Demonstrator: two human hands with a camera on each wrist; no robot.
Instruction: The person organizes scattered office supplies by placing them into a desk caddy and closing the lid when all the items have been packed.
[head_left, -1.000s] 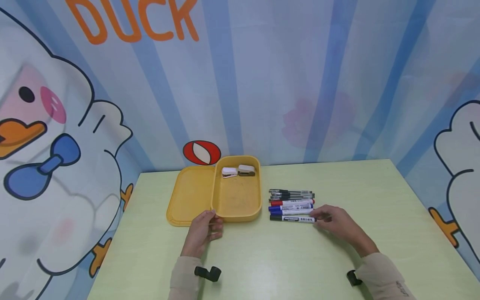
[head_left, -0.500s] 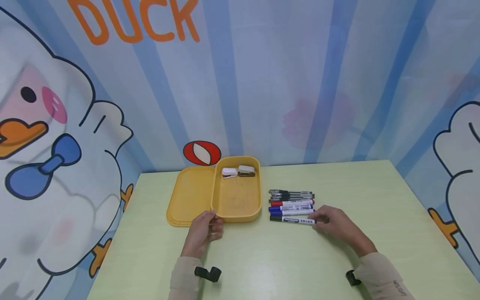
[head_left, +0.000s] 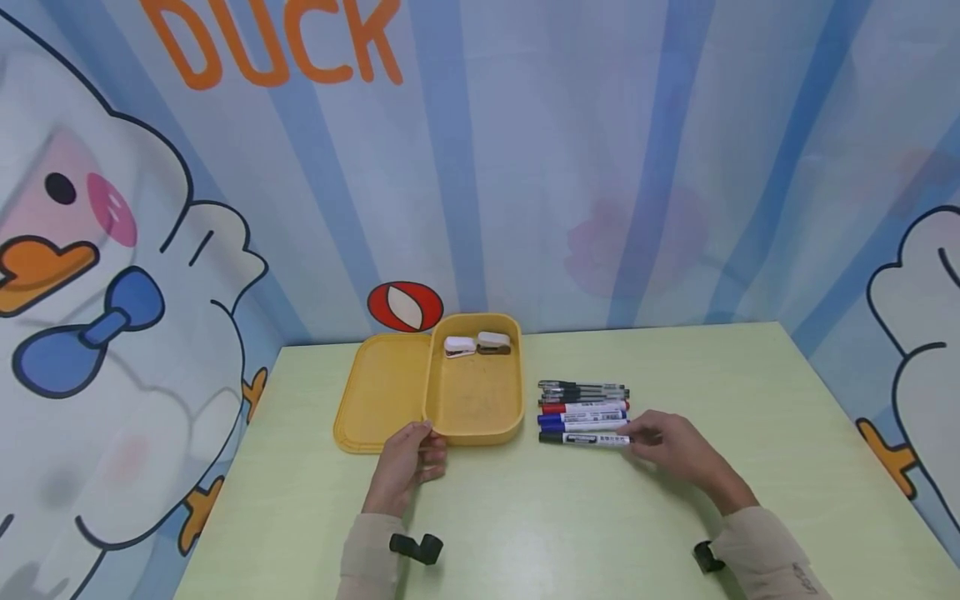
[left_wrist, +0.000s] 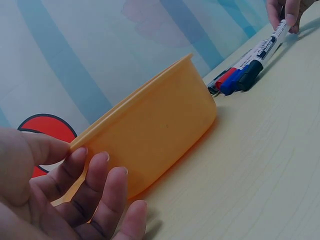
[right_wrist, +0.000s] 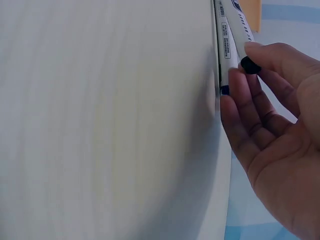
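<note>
At the near left corner of a yellow plastic box [head_left: 476,404], my left hand [head_left: 405,467] pinches the rim between thumb and index finger; the other fingers curl loosely beside the wall. My right hand [head_left: 675,454] pinches the end of a black-capped whiteboard marker [head_left: 581,438], whose cap points left toward the box. In the right wrist view the marker's black end [right_wrist: 250,66] sits between thumb and fingers. Behind it lie two blue markers [head_left: 551,418], a red marker [head_left: 555,407] and several black pens [head_left: 581,390], all side by side.
Two small white-topped staplers, a left one [head_left: 459,346] and a right one [head_left: 493,342], lie at the back of the box. Its yellow lid [head_left: 382,392] lies flat to the left. A printed duck curtain [head_left: 540,167] hangs along the table's [head_left: 525,533] back edge.
The black marker's right end dipped slightly toward me and came back level, with my right hand keeping its pinch. My left hand has stayed at the box corner.
</note>
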